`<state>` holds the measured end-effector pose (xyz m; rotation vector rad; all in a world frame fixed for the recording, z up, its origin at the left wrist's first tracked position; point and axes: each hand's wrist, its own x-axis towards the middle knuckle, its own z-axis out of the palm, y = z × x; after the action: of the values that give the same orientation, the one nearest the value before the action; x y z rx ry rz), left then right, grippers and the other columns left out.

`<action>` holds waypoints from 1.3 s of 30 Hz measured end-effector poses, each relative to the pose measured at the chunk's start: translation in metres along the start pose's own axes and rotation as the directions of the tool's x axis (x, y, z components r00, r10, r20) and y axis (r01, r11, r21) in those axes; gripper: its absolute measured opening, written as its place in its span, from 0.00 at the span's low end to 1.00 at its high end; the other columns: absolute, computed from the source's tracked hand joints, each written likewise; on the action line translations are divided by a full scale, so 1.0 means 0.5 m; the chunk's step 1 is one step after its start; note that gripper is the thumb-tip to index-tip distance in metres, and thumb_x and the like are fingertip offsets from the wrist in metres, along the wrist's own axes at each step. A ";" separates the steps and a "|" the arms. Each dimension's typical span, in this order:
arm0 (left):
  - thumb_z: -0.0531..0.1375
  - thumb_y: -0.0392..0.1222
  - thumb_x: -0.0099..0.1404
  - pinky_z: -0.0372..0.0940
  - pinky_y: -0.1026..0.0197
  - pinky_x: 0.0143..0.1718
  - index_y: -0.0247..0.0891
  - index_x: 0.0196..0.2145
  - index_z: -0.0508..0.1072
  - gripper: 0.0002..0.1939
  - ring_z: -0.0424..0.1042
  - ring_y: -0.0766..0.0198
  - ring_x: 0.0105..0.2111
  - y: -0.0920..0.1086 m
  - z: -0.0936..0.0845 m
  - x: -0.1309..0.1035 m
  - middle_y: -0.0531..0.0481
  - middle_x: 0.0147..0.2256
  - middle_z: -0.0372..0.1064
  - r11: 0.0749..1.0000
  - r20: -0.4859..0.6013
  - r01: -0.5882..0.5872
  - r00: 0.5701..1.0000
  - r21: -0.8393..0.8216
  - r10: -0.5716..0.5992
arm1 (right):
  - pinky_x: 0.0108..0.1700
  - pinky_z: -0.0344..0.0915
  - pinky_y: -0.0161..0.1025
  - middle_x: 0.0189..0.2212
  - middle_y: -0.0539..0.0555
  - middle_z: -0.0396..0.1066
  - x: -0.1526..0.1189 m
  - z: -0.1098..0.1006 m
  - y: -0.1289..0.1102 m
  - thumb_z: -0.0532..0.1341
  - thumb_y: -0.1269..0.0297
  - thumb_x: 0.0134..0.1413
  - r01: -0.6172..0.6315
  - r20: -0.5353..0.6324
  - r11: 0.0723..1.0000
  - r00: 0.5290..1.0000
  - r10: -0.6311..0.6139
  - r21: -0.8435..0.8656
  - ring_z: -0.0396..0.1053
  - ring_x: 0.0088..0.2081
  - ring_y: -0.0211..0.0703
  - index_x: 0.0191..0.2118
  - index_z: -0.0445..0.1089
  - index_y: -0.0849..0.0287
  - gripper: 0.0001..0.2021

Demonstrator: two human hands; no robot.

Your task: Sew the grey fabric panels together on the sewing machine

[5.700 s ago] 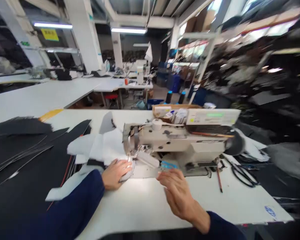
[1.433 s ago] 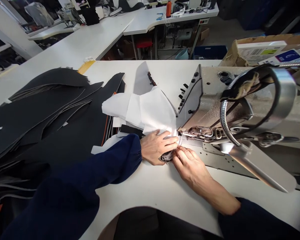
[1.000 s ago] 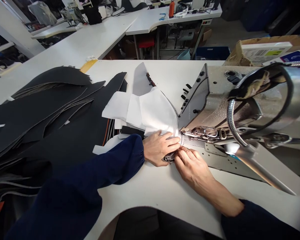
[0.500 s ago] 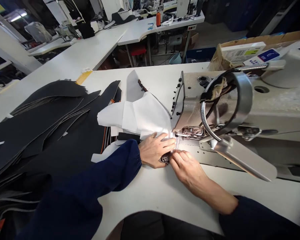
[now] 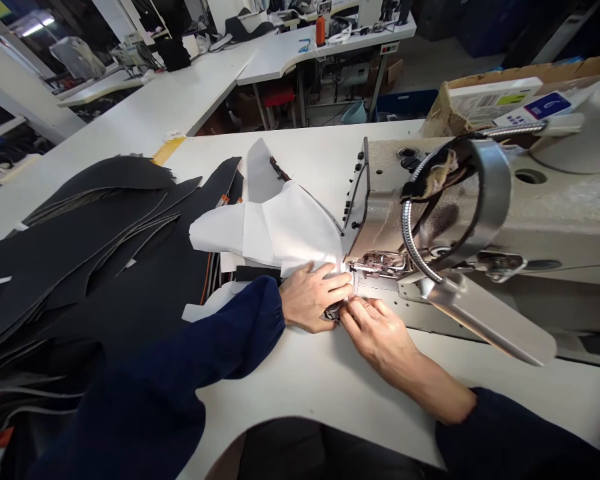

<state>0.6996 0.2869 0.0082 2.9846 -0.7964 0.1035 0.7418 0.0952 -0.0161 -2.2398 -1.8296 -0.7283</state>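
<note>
A white fabric piece [image 5: 305,223] with a grey part behind it lies on the table, its right edge running under the head of a sewing machine [image 5: 380,207]. My left hand [image 5: 314,297] rests on the near part of the fabric with its fingers stretched toward the needle area [image 5: 354,268]. Close beside it, my right hand [image 5: 375,327] pinches the fabric's near edge between thumb and fingers. A dark, bunched bit of the work [image 5: 333,311] shows between the two hands. The needle tip itself is too small to make out.
Stacked dark fabric panels [image 5: 110,267] cover the table's left side. A lamp arm [image 5: 490,320] juts out right of my right hand. Behind the machine stands a cardboard box [image 5: 440,110] with small packages. Another worktable [image 5: 285,60] holds an orange thread spool [image 5: 321,31].
The fabric has shifted slightly, its grey and white left parts moving a little to the left. Both hands stay on it in nearly the same places. The view has tilted slightly.
</note>
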 end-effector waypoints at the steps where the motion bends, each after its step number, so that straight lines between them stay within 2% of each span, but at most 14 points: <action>1: 0.54 0.53 0.62 0.59 0.46 0.52 0.36 0.54 0.67 0.26 0.57 0.47 0.56 0.000 0.000 0.000 0.42 0.58 0.61 1.000 -0.001 0.002 1.000 -0.001 -0.002 | 0.37 0.56 0.41 0.29 0.58 0.67 0.000 0.001 0.000 0.50 0.80 0.59 -0.001 -0.008 1.000 1.000 0.000 -0.008 0.62 0.33 0.44 0.31 0.70 0.64 0.13; 13: 0.55 0.53 0.62 0.61 0.46 0.50 0.34 0.54 0.67 0.27 0.58 0.48 0.55 -0.002 0.011 0.005 0.42 0.59 0.60 0.999 -0.017 0.038 0.999 0.015 -0.037 | 0.41 0.59 0.40 0.32 0.60 0.70 -0.003 0.013 0.007 0.51 0.80 0.59 0.002 -0.043 0.999 0.999 -0.004 -0.039 0.66 0.37 0.44 0.32 0.72 0.65 0.13; 21: 0.56 0.53 0.58 0.59 0.46 0.53 0.34 0.58 0.64 0.33 0.55 0.46 0.58 -0.020 0.007 -0.011 0.43 0.60 0.60 1.000 0.011 -0.022 1.000 -0.007 0.022 | 0.44 0.59 0.40 0.36 0.61 0.71 -0.010 0.022 0.010 0.51 0.81 0.58 -0.009 -0.034 1.000 0.999 0.008 -0.021 0.68 0.43 0.45 0.34 0.72 0.66 0.13; 26: 0.55 0.53 0.58 0.57 0.44 0.54 0.34 0.57 0.64 0.32 0.55 0.45 0.57 -0.015 0.006 -0.006 0.43 0.60 0.59 1.000 0.027 -0.002 1.000 -0.001 0.002 | 0.45 0.59 0.41 0.38 0.62 0.71 -0.013 0.023 0.011 0.52 0.81 0.57 0.000 -0.031 1.000 1.000 0.000 -0.021 0.68 0.42 0.45 0.34 0.72 0.66 0.12; 34: 0.56 0.53 0.59 0.59 0.45 0.51 0.34 0.56 0.65 0.31 0.57 0.46 0.54 -0.009 -0.001 0.007 0.40 0.59 0.59 0.999 0.051 0.048 0.998 0.026 -0.049 | 0.45 0.59 0.40 0.34 0.60 0.70 -0.006 0.023 0.024 0.50 0.80 0.60 -0.002 -0.012 1.000 1.000 0.001 -0.026 0.67 0.41 0.44 0.33 0.72 0.65 0.14; 39: 0.56 0.53 0.59 0.58 0.44 0.53 0.33 0.56 0.65 0.31 0.56 0.45 0.55 -0.010 0.001 0.007 0.42 0.60 0.59 0.999 0.054 0.052 0.997 0.008 -0.053 | 0.42 0.58 0.40 0.35 0.61 0.70 -0.009 0.024 0.024 0.51 0.80 0.59 -0.012 0.018 1.000 1.000 0.012 -0.005 0.66 0.38 0.45 0.33 0.72 0.65 0.13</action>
<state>0.7051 0.2895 0.0080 3.0241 -0.7233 0.0228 0.7560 0.0934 -0.0265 -2.2648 -1.8232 -0.7138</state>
